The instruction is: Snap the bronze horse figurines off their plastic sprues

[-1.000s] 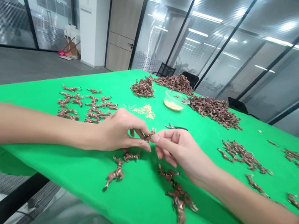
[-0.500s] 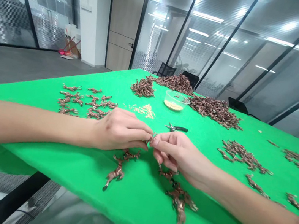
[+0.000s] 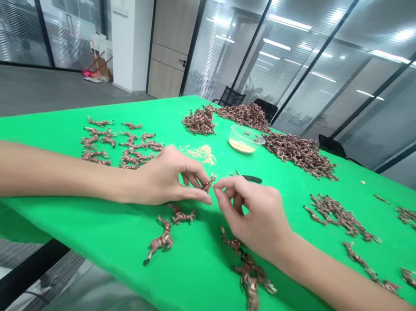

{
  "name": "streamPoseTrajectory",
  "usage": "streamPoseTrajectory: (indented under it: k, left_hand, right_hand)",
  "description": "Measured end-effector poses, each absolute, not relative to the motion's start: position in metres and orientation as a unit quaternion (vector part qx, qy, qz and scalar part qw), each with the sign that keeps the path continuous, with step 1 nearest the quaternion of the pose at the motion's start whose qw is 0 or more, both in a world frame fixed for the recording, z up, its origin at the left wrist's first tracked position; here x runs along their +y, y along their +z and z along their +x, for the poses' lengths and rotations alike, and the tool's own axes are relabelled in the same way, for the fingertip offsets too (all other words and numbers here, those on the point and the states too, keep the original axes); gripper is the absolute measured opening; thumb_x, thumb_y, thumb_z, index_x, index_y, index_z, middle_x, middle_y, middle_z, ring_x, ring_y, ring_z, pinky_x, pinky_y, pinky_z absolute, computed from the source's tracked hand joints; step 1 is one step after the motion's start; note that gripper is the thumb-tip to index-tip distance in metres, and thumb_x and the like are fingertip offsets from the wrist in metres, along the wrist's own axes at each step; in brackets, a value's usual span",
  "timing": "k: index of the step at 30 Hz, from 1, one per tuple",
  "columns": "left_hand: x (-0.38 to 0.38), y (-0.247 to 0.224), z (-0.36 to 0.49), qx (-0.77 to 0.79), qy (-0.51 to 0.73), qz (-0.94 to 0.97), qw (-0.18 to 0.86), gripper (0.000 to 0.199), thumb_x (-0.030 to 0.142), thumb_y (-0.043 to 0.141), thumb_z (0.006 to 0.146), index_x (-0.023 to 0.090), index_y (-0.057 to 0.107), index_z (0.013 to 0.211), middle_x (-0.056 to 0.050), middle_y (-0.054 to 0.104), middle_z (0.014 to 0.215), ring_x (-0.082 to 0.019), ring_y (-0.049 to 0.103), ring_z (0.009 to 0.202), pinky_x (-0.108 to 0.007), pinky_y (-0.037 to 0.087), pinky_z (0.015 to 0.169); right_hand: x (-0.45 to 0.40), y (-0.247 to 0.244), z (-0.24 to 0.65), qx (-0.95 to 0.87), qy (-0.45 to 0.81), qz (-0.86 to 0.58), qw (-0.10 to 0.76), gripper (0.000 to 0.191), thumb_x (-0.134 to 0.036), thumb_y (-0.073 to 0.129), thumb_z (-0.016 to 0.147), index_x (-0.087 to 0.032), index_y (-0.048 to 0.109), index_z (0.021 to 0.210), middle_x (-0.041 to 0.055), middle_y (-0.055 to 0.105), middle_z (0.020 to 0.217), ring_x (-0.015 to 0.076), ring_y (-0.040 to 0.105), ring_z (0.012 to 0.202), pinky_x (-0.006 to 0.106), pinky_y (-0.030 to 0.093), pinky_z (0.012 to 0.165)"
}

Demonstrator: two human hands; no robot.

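My left hand (image 3: 166, 177) pinches a small brown deer-like figurine (image 3: 209, 182) between thumb and fingertips, its head end pointing up. Just right of it, my right hand (image 3: 259, 215) has thumb and forefinger pressed together close to the figurine; whatever is in that pinch is too small to make out. Below my left hand, a similar figurine (image 3: 161, 241) lies on the green cloth with another beside it. Several more figurines (image 3: 251, 289) lie in a cluster below my right hand. Behind my right hand rest pliers with black handles (image 3: 251, 178), partly hidden.
Small pale pieces (image 3: 204, 152) are scattered beyond my hands, near a clear bowl (image 3: 246, 141) holding more of them. Large heaps of brown figurines (image 3: 299, 154) stand at the back. Rows of figurines (image 3: 134, 153) lie left, and further groups (image 3: 338, 215) lie right.
My hands have moved slightly apart, and my left fingers have spread into a pinch that shows the figurine. My right fingertips have drawn back a little from it.
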State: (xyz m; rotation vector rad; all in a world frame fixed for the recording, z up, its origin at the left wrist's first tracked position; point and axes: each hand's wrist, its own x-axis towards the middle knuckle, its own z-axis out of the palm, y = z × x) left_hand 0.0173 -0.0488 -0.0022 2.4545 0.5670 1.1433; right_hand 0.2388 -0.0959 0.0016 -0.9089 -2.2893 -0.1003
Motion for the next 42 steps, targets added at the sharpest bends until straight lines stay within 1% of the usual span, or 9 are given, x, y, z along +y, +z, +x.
streamPoseTrajectory:
  k: [3, 6, 10, 14, 19, 26, 32, 37, 42]
  left_hand:
    - [-0.050, -0.002, 0.017, 0.210, 0.401, 0.864, 0.221, 0.021, 0.024, 0.087, 0.073, 0.013, 0.076, 0.086, -0.002, 0.078, 0.076, -0.013, 0.073, 0.064, -0.017, 0.060, 0.063]
    - [-0.051, -0.001, 0.018, 0.215, 0.400, 0.859, 0.238, 0.021, 0.024, 0.087, 0.073, 0.013, 0.076, 0.086, -0.002, 0.078, 0.077, -0.013, 0.073, 0.064, -0.017, 0.060, 0.063]
    - [-0.051, -0.002, 0.018, 0.212, 0.401, 0.859, 0.237, 0.021, 0.024, 0.088, 0.072, 0.012, 0.075, 0.084, -0.003, 0.078, 0.076, -0.012, 0.073, 0.063, -0.016, 0.060, 0.063]
    - [-0.050, -0.004, 0.017, 0.212, 0.395, 0.861, 0.241, 0.023, 0.027, 0.088, 0.073, 0.012, 0.076, 0.085, -0.002, 0.077, 0.074, -0.013, 0.073, 0.064, -0.016, 0.059, 0.062]
    - [-0.051, -0.004, 0.018, 0.216, 0.382, 0.867, 0.234, 0.022, 0.027, 0.088, 0.073, 0.013, 0.076, 0.085, -0.002, 0.077, 0.073, -0.013, 0.073, 0.064, -0.015, 0.058, 0.061]
    - [-0.052, -0.003, 0.017, 0.212, 0.381, 0.868, 0.236, 0.024, 0.029, 0.088, 0.073, 0.012, 0.076, 0.085, -0.002, 0.076, 0.070, -0.013, 0.072, 0.061, -0.016, 0.058, 0.060]
    - [-0.053, -0.002, 0.017, 0.220, 0.357, 0.870, 0.258, 0.025, 0.030, 0.087, 0.074, 0.011, 0.076, 0.087, -0.003, 0.075, 0.067, -0.015, 0.074, 0.062, -0.016, 0.056, 0.058]
    - [-0.049, -0.007, 0.017, 0.191, 0.373, 0.892, 0.170, 0.026, 0.034, 0.086, 0.075, 0.014, 0.074, 0.086, -0.002, 0.077, 0.073, -0.014, 0.074, 0.065, -0.017, 0.055, 0.062]
    - [-0.038, -0.018, 0.013, 0.130, 0.372, 0.919, -0.015, 0.029, 0.042, 0.078, 0.084, 0.015, 0.072, 0.092, -0.005, 0.078, 0.083, -0.015, 0.073, 0.071, -0.021, 0.053, 0.065]
  right_hand:
    - [-0.095, -0.003, 0.241, -0.887, -0.197, -0.284, 0.306, 0.011, -0.015, 0.054, 0.097, -0.015, 0.065, 0.095, 0.0039, 0.074, 0.075, 0.0126, 0.060, 0.055, 0.028, 0.036, 0.054]
    - [-0.096, -0.004, 0.241, -0.882, -0.246, -0.272, 0.296, 0.014, -0.014, 0.055, 0.097, -0.015, 0.064, 0.087, 0.0052, 0.075, 0.076, 0.0136, 0.062, 0.055, 0.030, 0.035, 0.054]
    - [-0.096, -0.008, 0.241, -0.879, -0.209, -0.290, 0.314, 0.011, -0.017, 0.054, 0.098, -0.016, 0.065, 0.095, 0.0032, 0.075, 0.077, 0.0130, 0.064, 0.058, 0.027, 0.039, 0.057]
    - [-0.093, -0.013, 0.242, -0.869, -0.186, -0.319, 0.331, 0.013, -0.020, 0.052, 0.099, -0.018, 0.065, 0.099, 0.0008, 0.074, 0.072, 0.0111, 0.058, 0.051, 0.026, 0.039, 0.055]
    - [-0.091, -0.017, 0.244, -0.872, -0.182, -0.318, 0.324, 0.014, -0.021, 0.052, 0.100, -0.018, 0.066, 0.099, 0.0027, 0.076, 0.078, 0.0135, 0.065, 0.060, 0.026, 0.042, 0.060]
    - [-0.091, -0.020, 0.244, -0.873, -0.142, -0.344, 0.315, 0.017, -0.024, 0.050, 0.102, -0.018, 0.065, 0.098, 0.0003, 0.071, 0.070, 0.0103, 0.054, 0.050, 0.026, 0.037, 0.056]
    - [-0.092, -0.020, 0.242, -0.877, -0.118, -0.338, 0.320, 0.014, -0.022, 0.050, 0.101, -0.017, 0.062, 0.098, -0.0002, 0.068, 0.067, 0.0107, 0.054, 0.051, 0.026, 0.036, 0.056]
    - [-0.090, -0.019, 0.241, -0.878, -0.085, -0.330, 0.336, 0.013, -0.021, 0.049, 0.100, -0.018, 0.061, 0.096, -0.0028, 0.061, 0.061, 0.0096, 0.049, 0.047, 0.025, 0.033, 0.052]
    - [-0.090, -0.018, 0.239, -0.876, 0.007, -0.349, 0.333, 0.012, -0.021, 0.050, 0.097, -0.019, 0.060, 0.091, -0.0037, 0.057, 0.059, 0.0090, 0.046, 0.047, 0.024, 0.034, 0.051]
